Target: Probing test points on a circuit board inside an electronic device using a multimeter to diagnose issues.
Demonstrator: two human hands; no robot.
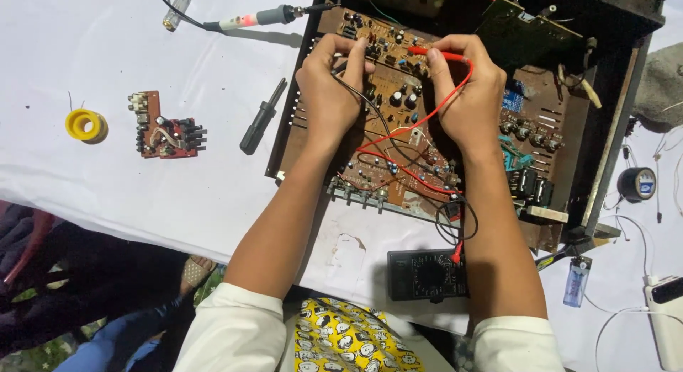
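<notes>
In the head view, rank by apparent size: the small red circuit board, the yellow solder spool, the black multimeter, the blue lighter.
1. black multimeter
2. small red circuit board
3. yellow solder spool and blue lighter: look too alike to rank.

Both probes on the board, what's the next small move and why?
Probably glance down at the multimeter. The right hand holds the red probe tip on the circuit board, the left hand pinches the black lead near it, and both leads run to the meter. The display isn't readable from this view.
</notes>
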